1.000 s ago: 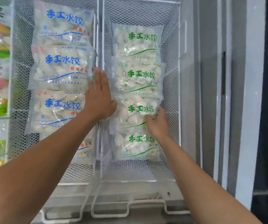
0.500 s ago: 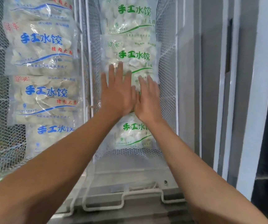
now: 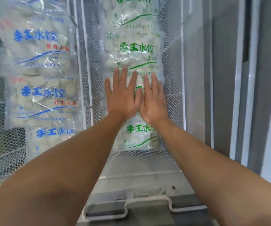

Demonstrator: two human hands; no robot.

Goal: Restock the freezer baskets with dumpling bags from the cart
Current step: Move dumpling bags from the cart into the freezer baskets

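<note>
Green-print dumpling bag [image 3: 137, 88]: lies flat in the right-hand wire basket [image 3: 174, 66], third in a lapped column. Both palms are on it. Another green-print bag [image 3: 132, 51] lies just beyond the fingertips; one more [image 3: 138, 136] lies behind the wrists, toward the basket's near end.

Left hand [image 3: 122, 97]: fingers straight and spread, pressing down on the bag. A second ago it rested on the wire divider between the baskets; it has since crossed onto the bag.

Right hand [image 3: 153, 101]: fingers straight and together, flat on the same bag, touching the left hand along the thumb side. A second ago it was curled at the bag's right edge.

Change read as: placing is over and the bag is being smoothed into the row. Bare mesh shows behind the wrists, so room probably remains.

Left of the fingers: blue-print bags [image 3: 40, 46] in the neighbouring basket [image 3: 4, 144].
</note>
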